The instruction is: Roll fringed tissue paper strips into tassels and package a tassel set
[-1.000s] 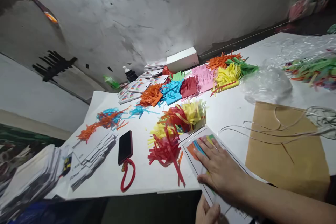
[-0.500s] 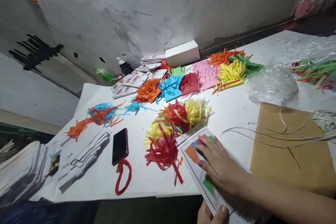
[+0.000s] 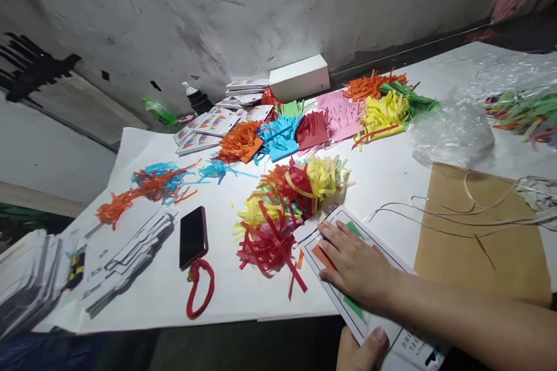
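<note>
Down at the near edge of the table (image 3: 391, 185), the head view shows the right hand (image 3: 354, 266) lying flat, fingers spread and together on nothing, pressing a printed card (image 3: 343, 220) that overhangs the edge. The left hand (image 3: 361, 351) pinches the card's near end from below, thumb on top. Just left of the card lies a heap of paper strips (image 3: 282, 208); a phone (image 3: 193, 236) sits farther left with bare white table between. A brown sheet (image 3: 478, 243) lies to the right. Dark lettering on the card's near end is cut off and unreadable.
</note>
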Tool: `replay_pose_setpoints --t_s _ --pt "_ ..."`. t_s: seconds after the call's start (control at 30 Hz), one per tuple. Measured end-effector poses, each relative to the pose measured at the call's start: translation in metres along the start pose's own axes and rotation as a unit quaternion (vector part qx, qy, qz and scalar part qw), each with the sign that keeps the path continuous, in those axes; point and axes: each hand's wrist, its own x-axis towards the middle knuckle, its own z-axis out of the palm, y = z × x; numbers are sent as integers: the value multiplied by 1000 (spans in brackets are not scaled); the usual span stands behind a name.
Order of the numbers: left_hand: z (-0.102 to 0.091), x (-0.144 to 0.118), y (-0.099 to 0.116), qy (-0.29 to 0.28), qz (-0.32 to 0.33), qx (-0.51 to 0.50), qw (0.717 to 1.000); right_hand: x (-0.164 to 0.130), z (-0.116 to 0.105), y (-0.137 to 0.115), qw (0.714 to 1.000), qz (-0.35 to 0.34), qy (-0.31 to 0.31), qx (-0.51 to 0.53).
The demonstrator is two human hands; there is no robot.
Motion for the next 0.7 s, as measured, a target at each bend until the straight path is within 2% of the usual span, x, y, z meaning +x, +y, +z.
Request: replay_pose_setpoints --t_s 0.13,0.27,0.37,0.43,0.53,0.63,0.7 --pt "1 2 -3 -26 -2 -7 1000 -2 -4 -2 999 28 27 9" --pt "1 -1 3 -58 -7 4 998 -7 5 -10 998 -30 53 13" --pt "9 -2 10 -77 4 -1 997 -7 9 -11 995 -47 82 22" --pt "17 -2 14 -79 17 -7 997 -6 3 -8 993 -57 98 38" --pt "24 -5 17 -66 27 -3 997 -11 -16 -3 989 -59 120 69" --pt "24 -9 16 -56 42 2 998 -30 -32 -4 987 -17 143 72" --pt "22 -10 14 -59 65 -13 996 -46 -30 -7 989 -2 139 56"
